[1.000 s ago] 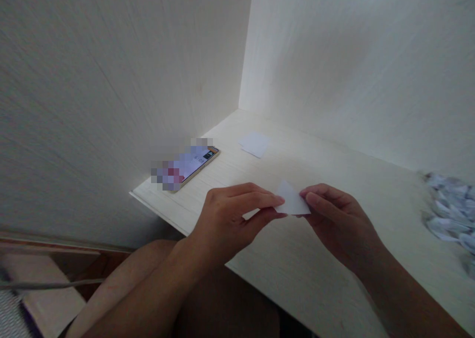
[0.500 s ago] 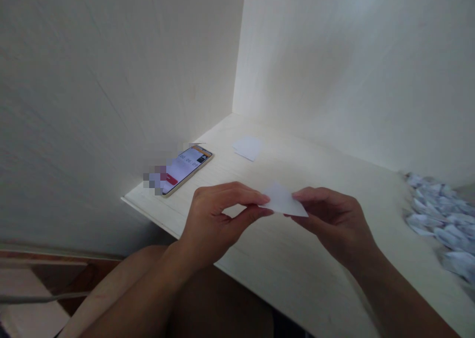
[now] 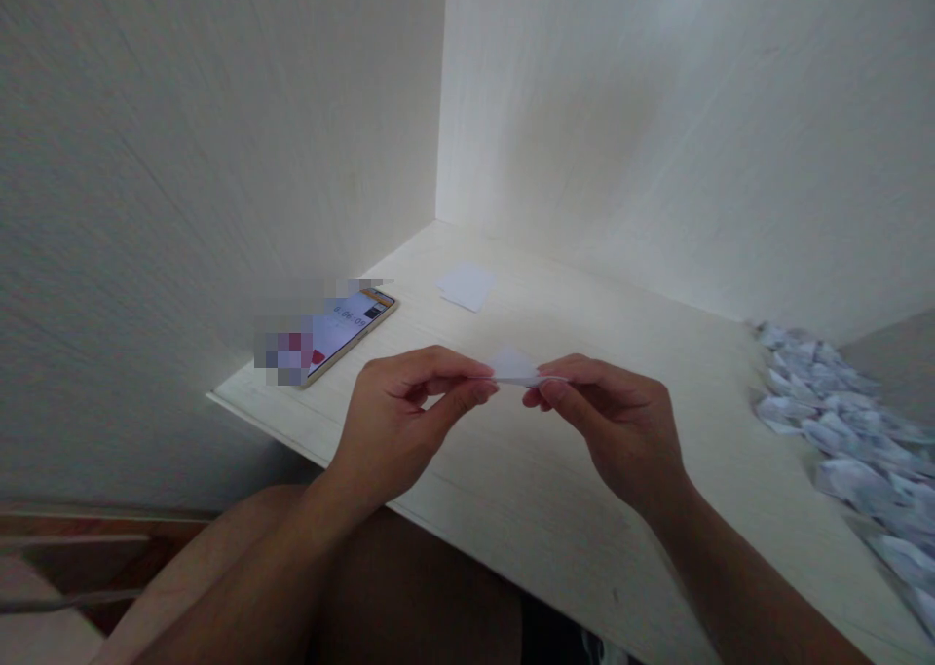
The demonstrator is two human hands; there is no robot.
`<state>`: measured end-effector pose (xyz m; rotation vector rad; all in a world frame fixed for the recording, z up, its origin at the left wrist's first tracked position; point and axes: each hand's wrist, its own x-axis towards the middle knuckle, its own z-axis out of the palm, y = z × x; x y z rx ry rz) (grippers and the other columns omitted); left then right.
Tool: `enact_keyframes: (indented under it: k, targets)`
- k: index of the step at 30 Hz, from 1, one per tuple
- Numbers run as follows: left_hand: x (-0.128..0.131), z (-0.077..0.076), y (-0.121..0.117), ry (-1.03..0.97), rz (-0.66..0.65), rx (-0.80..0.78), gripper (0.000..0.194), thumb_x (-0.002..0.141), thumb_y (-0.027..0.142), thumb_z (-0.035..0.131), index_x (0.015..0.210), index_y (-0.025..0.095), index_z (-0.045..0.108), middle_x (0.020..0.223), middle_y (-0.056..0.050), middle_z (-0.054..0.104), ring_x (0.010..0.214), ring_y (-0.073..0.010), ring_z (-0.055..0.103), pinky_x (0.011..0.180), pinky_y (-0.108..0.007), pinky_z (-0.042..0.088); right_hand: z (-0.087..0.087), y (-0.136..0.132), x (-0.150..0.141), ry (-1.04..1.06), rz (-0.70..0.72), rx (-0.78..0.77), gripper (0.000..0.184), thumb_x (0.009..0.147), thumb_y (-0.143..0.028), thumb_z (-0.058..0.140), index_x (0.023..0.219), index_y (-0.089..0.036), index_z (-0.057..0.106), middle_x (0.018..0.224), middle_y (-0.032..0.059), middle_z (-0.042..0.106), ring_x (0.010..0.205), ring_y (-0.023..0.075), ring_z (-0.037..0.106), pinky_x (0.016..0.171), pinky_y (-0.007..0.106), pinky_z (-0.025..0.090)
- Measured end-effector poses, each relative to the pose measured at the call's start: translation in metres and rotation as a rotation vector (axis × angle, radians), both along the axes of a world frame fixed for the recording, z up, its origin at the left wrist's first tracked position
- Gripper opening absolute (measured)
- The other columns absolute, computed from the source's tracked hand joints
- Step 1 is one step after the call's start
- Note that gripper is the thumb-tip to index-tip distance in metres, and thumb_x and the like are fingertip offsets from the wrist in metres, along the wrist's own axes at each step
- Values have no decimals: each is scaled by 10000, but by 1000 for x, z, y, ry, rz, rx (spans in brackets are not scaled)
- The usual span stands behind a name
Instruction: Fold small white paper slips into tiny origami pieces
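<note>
A small white piece of paper (image 3: 515,365) is held up above the table between both hands. My left hand (image 3: 409,417) pinches its left end between thumb and fingers. At the right end, my right hand (image 3: 617,422) grips the paper with the thumb on the near edge and fingers behind. The near edge looks folded or bent, seen almost edge-on; fingertips cover both ends. Beyond the hands, a few white paper sheets (image 3: 467,286) lie overlapped on the table.
A phone (image 3: 343,339) showing a timer lies by the left wall, partly pixelated. Along the table's right side spreads a heap of crumpled-looking or folded white papers (image 3: 840,422). Pale walls (image 3: 570,110) meet at the back corner. The table's front edge (image 3: 438,540) runs above my legs.
The paper has tilted from a visible triangle to a thinner, nearly edge-on shape. My right thumb has come round to its near edge. The whole view has shifted slightly, moving things left.
</note>
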<state>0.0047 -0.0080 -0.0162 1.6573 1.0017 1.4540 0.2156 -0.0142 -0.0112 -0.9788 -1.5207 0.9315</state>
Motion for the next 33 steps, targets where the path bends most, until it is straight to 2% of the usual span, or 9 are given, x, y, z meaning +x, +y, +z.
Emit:
enact_keyframes:
  k: [6, 13, 17, 22, 33]
  targets:
    - [3, -2, 0, -126, -57, -158, 79, 838, 265, 826, 821, 191, 807, 738, -28, 799, 663, -146, 739, 621, -225, 590, -3, 0, -6, 100, -15, -36, 72, 877, -243, 800, 816, -270, 828, 757, 15, 787, 693, 139, 686, 629, 266, 533]
    - [4, -2, 0, -126, -46, -141, 64, 801, 238, 852, 826, 208, 801, 772, -19, 801, 691, -150, 740, 645, -237, 610, 3, -2, -8, 104, -24, -27, 82, 822, -214, 832, 752, -255, 817, 775, 27, 787, 693, 157, 685, 632, 296, 554]
    - [6, -1, 0, -109, -18, -134, 73, 777, 234, 860, 800, 210, 796, 772, -17, 799, 683, -150, 732, 644, -242, 612, 3, -3, -9, 94, -77, -50, 79, 812, -249, 845, 743, -245, 805, 743, 28, 782, 670, 160, 694, 629, 303, 569]
    - [7, 0, 0, -126, -7, -199, 109, 770, 273, 869, 784, 212, 780, 719, -15, 793, 640, -171, 744, 614, -268, 623, 3, -3, -10, 107, -116, -97, 126, 777, -298, 883, 745, -227, 784, 715, 29, 779, 645, 166, 704, 632, 316, 589]
    - [13, -7, 5, -205, -33, -301, 235, 776, 335, 881, 831, 177, 716, 700, -16, 779, 635, -184, 763, 632, -299, 658, -3, 1, -13, 199, -150, -232, 204, 764, -325, 878, 708, -208, 722, 642, 17, 747, 604, 145, 675, 606, 289, 532]
